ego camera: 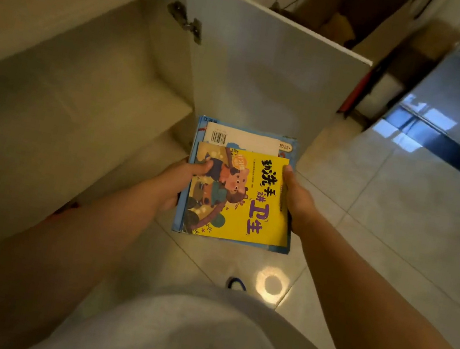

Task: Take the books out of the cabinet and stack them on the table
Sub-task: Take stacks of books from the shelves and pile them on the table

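The left hand (181,179) and right hand (295,195) are gripping opposite edges of a flat stack of glossy, thin books (239,194), holding it above the shiny tiled floor (383,220), right of the open cabinet (60,101) and near its smooth white door (271,74).

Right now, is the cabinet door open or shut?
Open. The cabinet door stands swung out on its hinge, baring the cabinet's shelf. Both hands hold the books in front of it.

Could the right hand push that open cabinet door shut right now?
Probably not as things stand: both hands are busy, the right hand and left hand gripping the stack of books. The cabinet door itself stands unobstructed.
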